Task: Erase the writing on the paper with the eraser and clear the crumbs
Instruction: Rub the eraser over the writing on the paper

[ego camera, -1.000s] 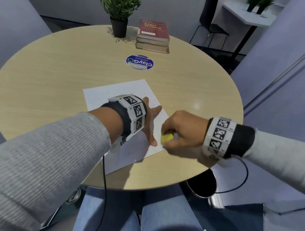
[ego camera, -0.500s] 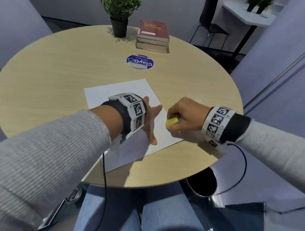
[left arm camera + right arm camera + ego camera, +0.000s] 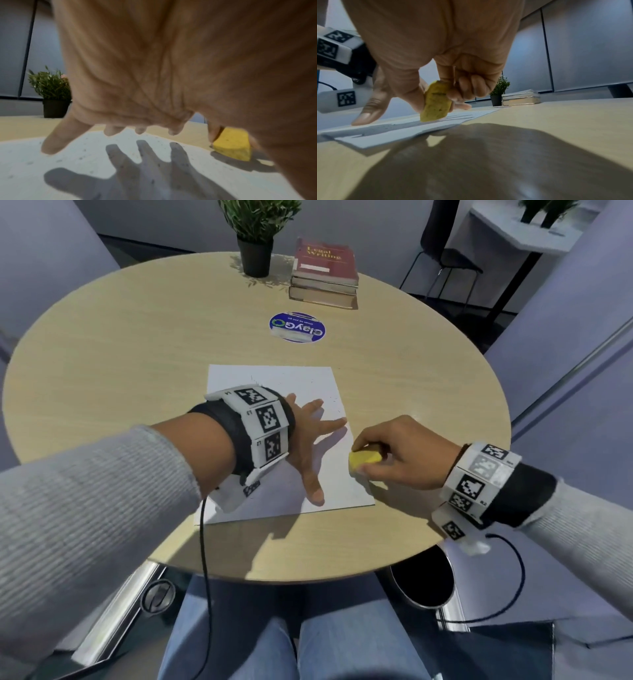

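Right hand pinches the yellow eraser at the right edge of the paper, left hand spread flat on the paper with nothing held; best sweep crumbs outward with light strokes, paper pinned.

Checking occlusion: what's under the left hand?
The white paper, speckled with dark crumbs, pinned by the left hand. Whatever lies directly beneath palm and fingers is covered.
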Demonstrator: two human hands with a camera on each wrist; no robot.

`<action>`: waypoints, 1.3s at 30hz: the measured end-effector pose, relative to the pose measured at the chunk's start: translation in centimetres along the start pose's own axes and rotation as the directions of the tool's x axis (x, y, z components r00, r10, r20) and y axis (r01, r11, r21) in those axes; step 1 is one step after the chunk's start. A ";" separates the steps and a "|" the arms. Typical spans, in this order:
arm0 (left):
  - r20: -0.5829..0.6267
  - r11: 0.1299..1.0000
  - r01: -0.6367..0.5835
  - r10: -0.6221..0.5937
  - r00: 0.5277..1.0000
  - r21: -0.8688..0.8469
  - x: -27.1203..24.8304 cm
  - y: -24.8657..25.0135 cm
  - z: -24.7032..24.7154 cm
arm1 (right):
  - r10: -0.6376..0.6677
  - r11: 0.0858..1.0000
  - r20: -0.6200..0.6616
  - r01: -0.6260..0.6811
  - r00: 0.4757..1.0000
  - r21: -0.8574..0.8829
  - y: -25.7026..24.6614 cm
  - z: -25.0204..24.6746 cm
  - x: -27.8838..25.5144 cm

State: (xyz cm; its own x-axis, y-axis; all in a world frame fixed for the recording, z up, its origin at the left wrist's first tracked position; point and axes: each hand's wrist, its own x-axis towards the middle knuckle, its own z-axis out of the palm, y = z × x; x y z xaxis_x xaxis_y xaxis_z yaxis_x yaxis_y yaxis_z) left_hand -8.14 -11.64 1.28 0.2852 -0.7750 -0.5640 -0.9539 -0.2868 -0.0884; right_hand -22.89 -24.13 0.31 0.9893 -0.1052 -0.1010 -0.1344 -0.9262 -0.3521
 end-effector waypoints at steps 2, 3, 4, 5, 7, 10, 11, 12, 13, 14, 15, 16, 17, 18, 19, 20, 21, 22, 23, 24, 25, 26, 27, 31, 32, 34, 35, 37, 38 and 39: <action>0.019 1.000 0.002 -0.002 1.000 -0.014 0.0 0.6 0.1 | 0.015 1.000 -0.010 -0.015 1.000 -0.017 -0.1 0.3 0.6; 0.030 1.000 0.006 -0.005 1.000 -0.018 0.1 0.8 0.2 | 0.025 0.999 -0.017 -0.026 1.000 -0.039 -0.1 0.4 0.9; 0.037 1.000 0.009 -0.008 0.999 -0.011 0.2 0.9 0.3 | 0.039 0.997 -0.025 -0.041 0.999 -0.064 -0.1 0.4 1.2; 0.035 1.000 0.007 -0.007 0.999 0.000 0.3 1.0 0.5 | 0.048 0.995 -0.031 -0.051 0.998 -0.091 0.0 0.5 1.2; 0.037 1.000 0.012 -0.012 0.999 0.014 0.6 1.0 0.7 | 0.028 0.993 -0.023 -0.030 0.999 -0.118 -0.6 1.1 0.9; 0.060 0.999 0.033 -0.033 0.998 -0.006 1.0 0.9 1.0 | -0.086 0.991 0.098 0.095 0.991 -0.094 -2.5 2.2 -0.2; 0.059 0.999 0.034 -0.034 0.998 -0.006 1.0 0.9 1.0 | -0.077 0.991 0.108 0.088 0.991 -0.101 -2.5 2.0 0.0; 0.055 0.999 0.033 -0.032 0.998 -0.003 1.0 0.9 1.0 | -0.031 0.994 0.075 0.038 0.997 -0.103 -1.9 1.5 0.5; 0.049 1.000 0.030 -0.030 0.998 0.001 0.9 0.9 1.0 | 0.028 0.994 0.031 -0.024 0.999 -0.102 -1.3 0.8 0.9; 0.045 1.000 0.027 -0.027 0.999 0.004 0.9 1.0 0.9 | 0.064 0.991 -0.005 -0.064 0.998 -0.117 -0.7 0.5 1.1; 0.047 1.000 0.029 -0.029 0.998 0.004 0.9 1.0 0.9 | 0.065 0.989 -0.022 -0.067 0.998 -0.134 -0.5 0.5 1.0; 0.050 0.999 0.036 -0.036 0.998 0.002 0.8 1.0 0.8 | 0.032 0.988 -0.012 -0.034 0.999 -0.148 -0.8 0.8 0.8; 0.053 0.999 0.042 -0.042 0.998 0.000 0.8 0.9 0.8 | -0.021 0.988 0.031 0.025 0.999 -0.154 -1.6 1.3 0.4; 0.052 0.999 0.046 -0.046 0.998 0.001 0.7 1.0 0.8 | -0.068 0.987 0.083 0.080 0.994 -0.142 -2.3 1.8 -0.1; 0.050 0.999 0.046 -0.046 0.998 0.005 0.8 1.0 0.8 | -0.070 0.987 0.113 0.086 0.991 -0.134 -2.6 1.8 -0.2; 0.046 0.999 0.042 -0.043 0.998 0.010 0.8 1.1 0.7 | -0.038 0.990 0.093 0.051 0.995 -0.134 -2.1 1.4 0.1; 0.041 0.999 0.038 -0.039 0.998 0.014 0.7 1.2 0.7 | 0.016 0.991 0.049 -0.009 0.999 -0.135 -1.4 0.8 0.5; 0.036 0.999 0.034 -0.034 0.999 0.018 0.7 1.1 0.7 | 0.039 0.989 0.007 -0.038 0.999 -0.145 -0.8 0.3 0.8; 0.034 0.999 0.031 -0.031 0.999 0.020 0.7 1.1 0.7 | 0.039 0.987 -0.015 -0.041 0.999 -0.155 -0.6 0.3 0.8; 0.036 0.999 0.032 -0.033 0.999 0.018 0.7 1.1 0.6 | 0.011 0.987 -0.007 -0.012 1.000 -0.159 -0.8 0.7 0.7; 0.041 0.999 0.035 -0.035 0.999 0.011 0.8 0.9 0.5 | -0.036 0.986 0.034 0.041 0.999 -0.160 -1.6 1.3 0.5; 0.049 0.999 0.036 -0.036 0.998 0.002 0.8 0.9 0.6 | -0.085 0.984 0.083 0.096 0.993 -0.151 -2.3 1.9 -0.1; 0.055 0.999 0.038 -0.037 0.998 -0.006 0.9 0.8 0.6 | -0.093 0.984 0.107 0.108 0.990 -0.142 -2.7 2.2 -0.4; 0.034 0.999 0.032 -0.032 0.999 -0.002 1.1 0.9 0.9 | 0.018 0.985 -0.005 -0.019 1.000 -0.169 -0.9 0.7 0.3; 0.032 0.999 0.035 -0.034 0.999 -0.005 1.2 0.9 0.9 | 0.005 0.985 -0.008 -0.006 1.000 -0.172 -1.1 1.0 0.2; 0.036 0.999 0.040 -0.039 0.999 -0.012 1.1 0.9 0.9 | -0.066 0.983 0.060 0.076 0.996 -0.168 -2.4 2.1 -0.6; 0.034 0.999 0.040 -0.040 0.999 -0.010 1.2 0.9 0.9 | -0.065 0.985 0.081 0.077 0.995 -0.152 -2.7 2.3 -0.9; 0.024 0.999 0.037 -0.037 0.999 0.000 1.2 1.0 0.9 | 0.024 0.992 0.029 -0.020 0.999 -0.128 -1.8 1.3 -0.5; 0.020 0.999 0.035 -0.035 0.999 0.007 1.2 1.0 0.9 | 0.049 0.990 -0.007 -0.050 0.999 -0.135 -1.2 0.8 -0.3; 0.023 0.999 0.037 -0.037 0.999 0.008 1.2 1.1 0.9 | 0.056 0.988 -0.026 -0.060 0.998 -0.144 -1.1 0.7 -0.2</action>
State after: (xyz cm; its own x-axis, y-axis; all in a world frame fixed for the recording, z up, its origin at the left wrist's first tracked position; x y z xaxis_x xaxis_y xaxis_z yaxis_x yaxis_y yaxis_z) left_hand -8.92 -12.40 -0.26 0.3179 -0.7506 -0.5792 -0.9435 -0.3107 -0.1153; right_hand -23.01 -22.81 0.04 0.9813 -0.1668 -0.0961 -0.1837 -0.9608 -0.2077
